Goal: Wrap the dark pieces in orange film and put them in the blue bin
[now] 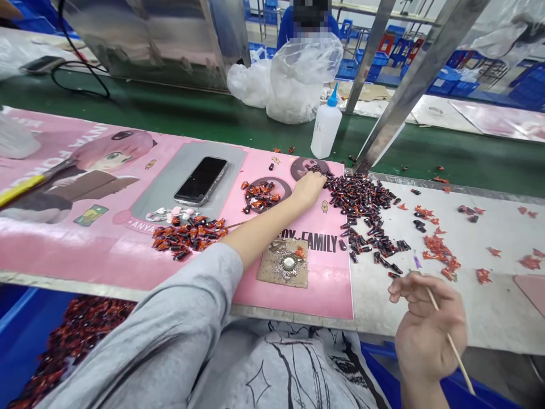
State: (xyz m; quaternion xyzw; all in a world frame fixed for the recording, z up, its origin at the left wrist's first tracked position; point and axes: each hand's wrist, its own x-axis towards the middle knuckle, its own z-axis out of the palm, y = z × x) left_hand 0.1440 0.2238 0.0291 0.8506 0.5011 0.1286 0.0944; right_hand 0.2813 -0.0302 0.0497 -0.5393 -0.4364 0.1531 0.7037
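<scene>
My left hand (309,190) lies palm down on the pink printed mat (327,284), its fingertips at the edge of a heap of small dark-red capsule-like pieces (361,207); whether it grips any is hidden. My right hand (426,324) hangs above the white table edge, holding a thin wooden stick (443,326) with a purple tip. Orange-red scraps (438,253) lie to the hand's far side. On the mat are a second heap of pieces (187,238) and a round dish of them (260,194).
A black phone (201,180) lies on a grey pad. A glittery cardboard square (283,262) sits near my arm. A blue crate (72,335) of pieces stands below the table edge. Beyond are a glue bottle (326,128), plastic bags, metal posts, a green belt and a co-worker in blue (309,23).
</scene>
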